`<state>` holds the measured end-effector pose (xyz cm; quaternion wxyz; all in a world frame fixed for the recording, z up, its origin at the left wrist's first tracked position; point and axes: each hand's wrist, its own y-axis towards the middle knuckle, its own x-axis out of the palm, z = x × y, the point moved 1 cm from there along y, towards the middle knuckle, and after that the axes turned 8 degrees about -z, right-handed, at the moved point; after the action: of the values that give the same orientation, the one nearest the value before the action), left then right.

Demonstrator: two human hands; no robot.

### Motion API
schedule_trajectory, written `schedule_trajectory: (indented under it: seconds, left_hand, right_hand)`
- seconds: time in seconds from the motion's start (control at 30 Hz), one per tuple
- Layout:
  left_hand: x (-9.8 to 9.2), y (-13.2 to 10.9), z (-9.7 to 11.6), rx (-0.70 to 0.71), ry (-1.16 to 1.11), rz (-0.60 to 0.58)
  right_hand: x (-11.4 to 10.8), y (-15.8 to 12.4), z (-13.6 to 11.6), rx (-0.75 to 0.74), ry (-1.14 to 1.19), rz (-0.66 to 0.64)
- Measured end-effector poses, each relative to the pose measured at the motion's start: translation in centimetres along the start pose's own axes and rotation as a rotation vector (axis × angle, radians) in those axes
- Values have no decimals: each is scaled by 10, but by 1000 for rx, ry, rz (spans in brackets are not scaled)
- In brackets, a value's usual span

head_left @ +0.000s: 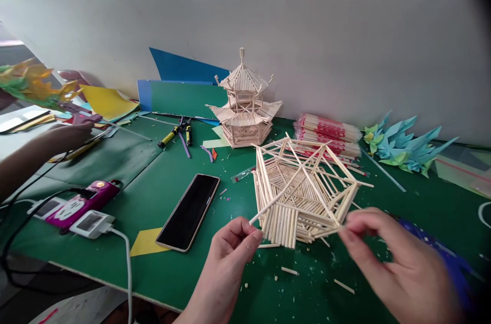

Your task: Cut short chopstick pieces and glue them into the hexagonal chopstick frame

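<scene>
Both hands pinched on stick frame point(303, 191): left hand point(226, 257) gripped loose stick, right hand point(399, 262) corner. Judged light, fragile; best held by rim.

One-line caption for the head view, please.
Both hands, left hand and right hand, hold a stick-built frame on the green table.

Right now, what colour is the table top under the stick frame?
Green table top, seen from the head camera, under the pale stick frame.
</scene>
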<state>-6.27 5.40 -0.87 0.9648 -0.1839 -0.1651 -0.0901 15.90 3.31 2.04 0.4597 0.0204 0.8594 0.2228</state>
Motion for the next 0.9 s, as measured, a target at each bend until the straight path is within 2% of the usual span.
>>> schedule_trajectory:
  seconds: [0.03, 0.17, 0.3, 0.4, 0.5, 0.9]
  left_hand:
    - [0, 0, 0, 1, -6, 1]
    - [1, -3, 0, 4, -28, 4]
    - [2, -2, 1, 22, -53, 4]
    - [1, -1, 1, 25, -48, -2]
    - [1, -1, 0, 18, -50, -5]
    - [-1, 2, -2, 27, -56, 1]
  right_hand:
    - [7, 13, -12, -68, 23, -77]
    - [27, 54, -39, -122, 45, -232]
    - [38, 70, -44, -123, 56, -407]
    - [41, 75, -44, -77, 54, -491]
    - [41, 77, -43, -54, 79, -530]
    - [40, 77, -39, -91, 86, -532]
